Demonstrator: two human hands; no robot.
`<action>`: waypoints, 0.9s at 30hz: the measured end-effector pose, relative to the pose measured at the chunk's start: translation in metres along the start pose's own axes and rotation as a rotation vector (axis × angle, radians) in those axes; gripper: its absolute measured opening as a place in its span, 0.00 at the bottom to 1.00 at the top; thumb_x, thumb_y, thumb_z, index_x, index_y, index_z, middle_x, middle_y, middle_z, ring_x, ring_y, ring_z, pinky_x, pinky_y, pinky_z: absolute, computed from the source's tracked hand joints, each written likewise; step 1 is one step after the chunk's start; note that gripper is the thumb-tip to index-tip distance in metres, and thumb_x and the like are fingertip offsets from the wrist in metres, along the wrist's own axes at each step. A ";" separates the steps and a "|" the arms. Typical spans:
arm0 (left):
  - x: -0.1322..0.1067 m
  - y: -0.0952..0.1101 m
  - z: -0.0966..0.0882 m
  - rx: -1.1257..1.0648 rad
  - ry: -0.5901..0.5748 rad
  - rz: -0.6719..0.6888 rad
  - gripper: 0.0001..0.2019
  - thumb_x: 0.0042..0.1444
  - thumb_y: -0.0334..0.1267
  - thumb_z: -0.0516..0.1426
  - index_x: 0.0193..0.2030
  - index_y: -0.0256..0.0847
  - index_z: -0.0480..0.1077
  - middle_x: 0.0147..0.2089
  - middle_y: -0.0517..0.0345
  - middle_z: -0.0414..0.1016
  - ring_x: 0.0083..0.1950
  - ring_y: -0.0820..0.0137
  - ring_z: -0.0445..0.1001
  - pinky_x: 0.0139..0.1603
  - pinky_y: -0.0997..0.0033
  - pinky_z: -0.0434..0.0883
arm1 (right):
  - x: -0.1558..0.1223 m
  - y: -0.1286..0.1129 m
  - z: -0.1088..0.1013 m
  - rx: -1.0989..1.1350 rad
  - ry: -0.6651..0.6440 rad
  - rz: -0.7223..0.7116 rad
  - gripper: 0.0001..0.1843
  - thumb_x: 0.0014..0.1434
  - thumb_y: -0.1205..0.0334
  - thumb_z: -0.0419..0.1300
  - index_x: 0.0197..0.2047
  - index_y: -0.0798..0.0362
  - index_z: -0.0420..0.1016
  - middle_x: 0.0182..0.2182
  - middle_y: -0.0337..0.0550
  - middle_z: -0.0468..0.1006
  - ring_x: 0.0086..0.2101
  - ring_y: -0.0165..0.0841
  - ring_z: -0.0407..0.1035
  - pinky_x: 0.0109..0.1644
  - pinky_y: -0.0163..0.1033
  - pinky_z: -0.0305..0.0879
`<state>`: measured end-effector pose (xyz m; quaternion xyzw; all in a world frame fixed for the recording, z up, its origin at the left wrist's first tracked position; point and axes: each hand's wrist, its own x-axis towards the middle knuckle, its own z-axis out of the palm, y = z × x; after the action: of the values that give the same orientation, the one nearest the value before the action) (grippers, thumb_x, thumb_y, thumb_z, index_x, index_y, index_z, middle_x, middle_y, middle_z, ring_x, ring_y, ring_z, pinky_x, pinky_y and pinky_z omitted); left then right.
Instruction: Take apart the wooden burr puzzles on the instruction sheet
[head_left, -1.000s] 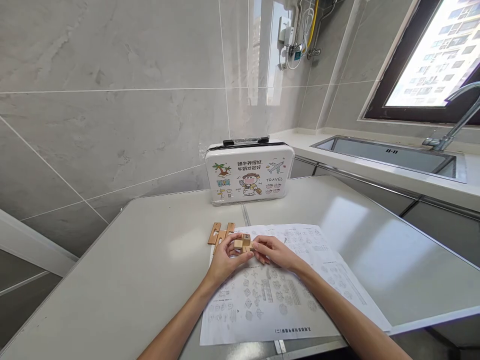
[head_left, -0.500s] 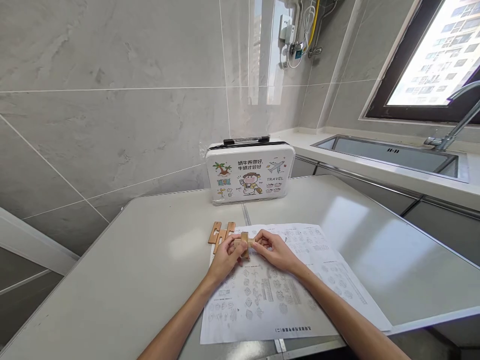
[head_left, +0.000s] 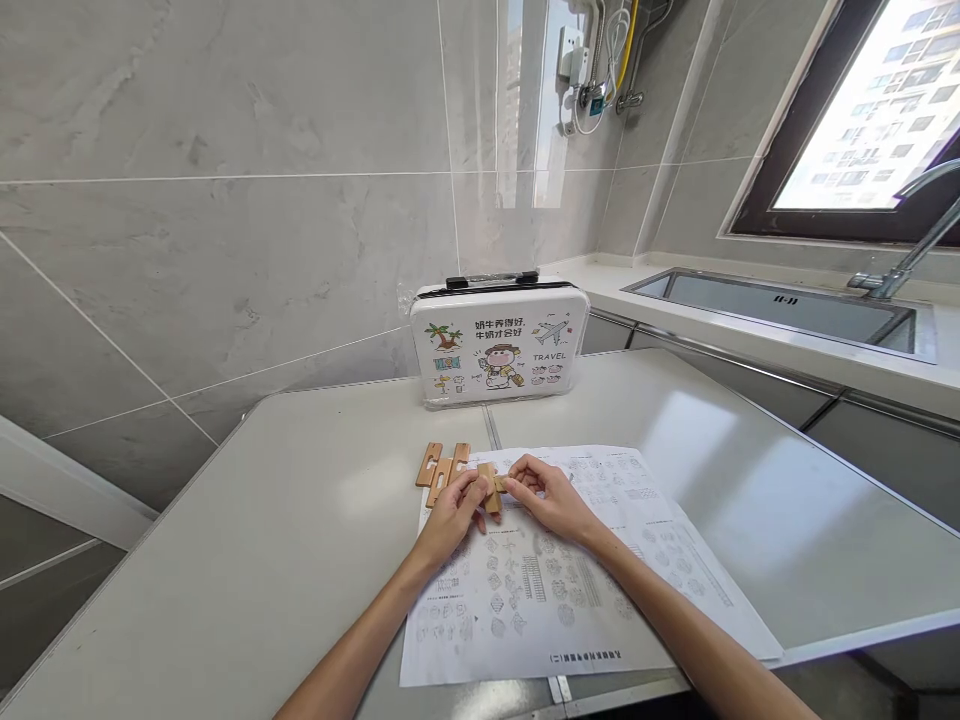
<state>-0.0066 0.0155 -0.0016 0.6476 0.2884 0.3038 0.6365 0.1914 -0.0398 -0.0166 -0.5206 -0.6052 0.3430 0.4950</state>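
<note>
My left hand [head_left: 456,508] and my right hand [head_left: 544,496] meet over a printed paper sheet [head_left: 562,580] on the table. Both pinch a small cluster of crossed wooden puzzle pieces [head_left: 490,487] between their fingertips. Just left of it, several loose notched wooden pieces [head_left: 439,465] lie side by side on the table, next to my left fingers.
A white illustrated carry case [head_left: 497,343] stands upright against the tiled wall behind the sheet. The grey table [head_left: 262,540] ends in an edge at the right front. A steel sink [head_left: 780,305] and tap [head_left: 911,245] sit on the counter to the right, below a window.
The wooden cluster has been turned in my fingers and now shows a longer upright piece. Both hands shifted slightly away from me along the sheet.
</note>
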 end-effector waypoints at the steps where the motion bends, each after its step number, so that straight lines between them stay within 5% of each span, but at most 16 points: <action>1: 0.000 0.000 0.000 -0.004 0.001 -0.005 0.23 0.66 0.61 0.57 0.39 0.40 0.71 0.35 0.56 0.73 0.37 0.66 0.79 0.31 0.72 0.72 | 0.000 -0.001 0.000 0.007 0.003 -0.010 0.17 0.65 0.44 0.63 0.45 0.49 0.72 0.32 0.39 0.75 0.32 0.35 0.67 0.36 0.40 0.65; 8: 0.000 0.000 0.001 0.024 0.022 -0.038 0.29 0.61 0.66 0.59 0.48 0.39 0.74 0.33 0.59 0.72 0.29 0.71 0.70 0.31 0.71 0.72 | -0.004 -0.004 0.002 -0.123 -0.045 -0.188 0.46 0.52 0.52 0.75 0.70 0.41 0.62 0.60 0.49 0.66 0.51 0.43 0.70 0.53 0.49 0.73; 12: -0.001 -0.001 0.002 0.014 0.019 -0.057 0.31 0.59 0.65 0.61 0.55 0.39 0.72 0.36 0.58 0.74 0.31 0.71 0.70 0.32 0.71 0.71 | -0.005 -0.005 0.004 -0.180 -0.093 -0.195 0.42 0.53 0.56 0.75 0.68 0.38 0.65 0.62 0.49 0.64 0.57 0.46 0.68 0.58 0.51 0.71; 19: -0.001 -0.002 0.001 0.004 0.050 -0.046 0.31 0.58 0.65 0.62 0.56 0.41 0.72 0.37 0.57 0.75 0.32 0.70 0.72 0.30 0.72 0.73 | -0.004 -0.008 0.005 -0.160 -0.023 -0.227 0.33 0.53 0.65 0.70 0.61 0.41 0.70 0.56 0.48 0.70 0.54 0.45 0.70 0.51 0.48 0.73; 27: 0.002 -0.001 -0.003 -0.102 0.129 -0.052 0.32 0.65 0.66 0.54 0.57 0.36 0.70 0.36 0.52 0.77 0.31 0.68 0.76 0.29 0.72 0.73 | 0.000 -0.004 -0.002 0.025 0.074 -0.149 0.32 0.55 0.58 0.70 0.61 0.45 0.65 0.56 0.48 0.73 0.50 0.42 0.72 0.53 0.48 0.72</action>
<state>-0.0077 0.0189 -0.0030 0.5858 0.3298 0.3426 0.6563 0.1919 -0.0410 -0.0128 -0.4804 -0.6192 0.2933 0.5475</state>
